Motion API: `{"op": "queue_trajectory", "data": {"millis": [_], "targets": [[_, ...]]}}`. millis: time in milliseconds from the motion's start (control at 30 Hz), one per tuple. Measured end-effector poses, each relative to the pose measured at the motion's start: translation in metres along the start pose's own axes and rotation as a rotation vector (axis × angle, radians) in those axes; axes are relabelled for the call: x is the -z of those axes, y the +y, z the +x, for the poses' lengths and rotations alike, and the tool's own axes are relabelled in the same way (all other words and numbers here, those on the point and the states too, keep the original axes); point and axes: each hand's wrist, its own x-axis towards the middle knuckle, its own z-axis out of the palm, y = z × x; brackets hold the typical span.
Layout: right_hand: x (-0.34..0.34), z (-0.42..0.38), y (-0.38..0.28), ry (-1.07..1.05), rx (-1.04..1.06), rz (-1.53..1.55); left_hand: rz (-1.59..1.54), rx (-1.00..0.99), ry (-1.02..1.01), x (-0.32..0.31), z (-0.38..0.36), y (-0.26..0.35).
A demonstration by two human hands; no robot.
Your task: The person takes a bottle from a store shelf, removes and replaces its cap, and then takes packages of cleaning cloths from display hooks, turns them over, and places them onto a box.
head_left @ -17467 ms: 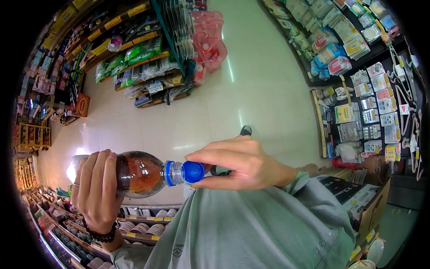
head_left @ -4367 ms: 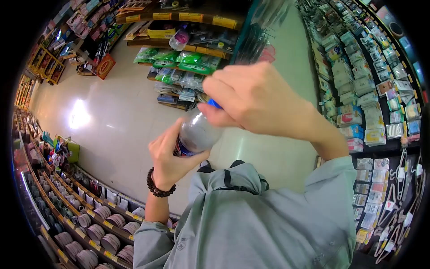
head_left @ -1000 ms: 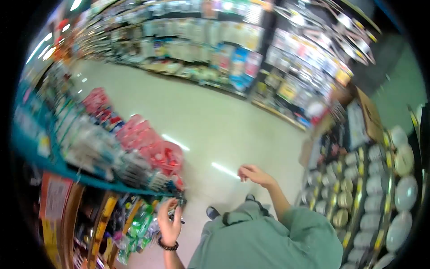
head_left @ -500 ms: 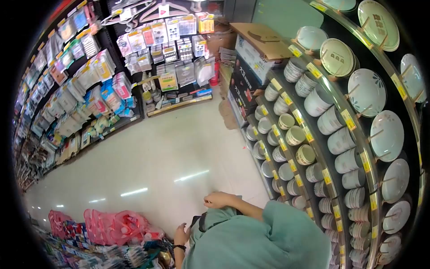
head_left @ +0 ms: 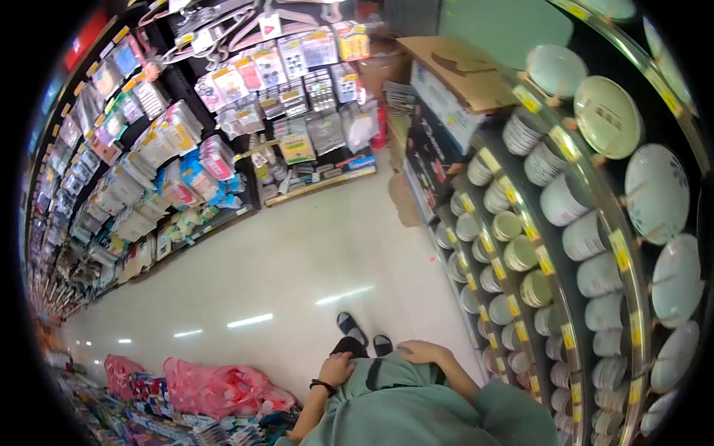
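Note:
At the bottom centre, my left hand (head_left: 338, 369), with a dark band at its wrist, rests against the front of the green shirt (head_left: 416, 409). My right hand (head_left: 421, 352) lies on the other side of the shirt's front, near the waist. A black strap (head_left: 375, 373) shows between the two hands. The fingers of both hands are curled against the cloth and too small to make out well, and no object shows in either hand. Below them, my feet in dark sandals (head_left: 352, 328) stand on the pale floor.
Shelves of stacked bowls (head_left: 520, 253) and upright plates (head_left: 657, 195) curve along the right. Cardboard boxes (head_left: 461, 70) stand at the shelf's far end. Hanging packets (head_left: 297, 56) fill the back and left racks. Pink plastic bags (head_left: 223, 386) lie at the lower left.
The view has shifted, and the shelves appear changed in position. Both hands have come to the front of the shirt at the waist. The sandalled feet and black strap now show more clearly.

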Motion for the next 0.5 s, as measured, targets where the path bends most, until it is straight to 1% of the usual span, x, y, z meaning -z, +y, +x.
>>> {"op": "queue_trajectory", "data": {"millis": [67, 100, 200, 233, 300, 333, 400, 433, 500], "targets": [[-0.006, 0.009, 0.02, -0.087, -0.039, 0.05, 0.047, -0.023, -0.019, 0.003, 0.011, -0.004], [-0.006, 0.017, 0.027, -0.128, -0.063, 0.07, 0.027, 0.004, -0.06, 0.006, 0.018, -0.005], [0.006, 0.043, 0.034, -0.199, -0.158, 0.156, -0.046, 0.025, -0.083, 0.007, 0.04, -0.021], [0.015, 0.056, 0.036, -0.2, -0.166, 0.119, -0.11, 0.016, -0.103, 0.007, 0.053, -0.033], [0.033, 0.08, 0.039, -0.207, -0.19, 0.044, -0.158, 0.06, -0.111, 0.027, 0.076, -0.038], [0.044, 0.094, 0.039, -0.19, -0.177, -0.016, -0.094, 0.048, -0.08, 0.039, 0.086, -0.041], [0.075, 0.121, 0.022, -0.189, -0.223, -0.041, 0.024, 0.035, -0.007, 0.055, 0.108, -0.056], [0.089, 0.136, 0.012, -0.195, -0.244, -0.054, 0.011, 0.051, 0.009, 0.064, 0.12, -0.059], [0.115, 0.166, -0.004, -0.135, -0.236, -0.064, -0.004, 0.096, 0.035, 0.09, 0.142, -0.072]]}}
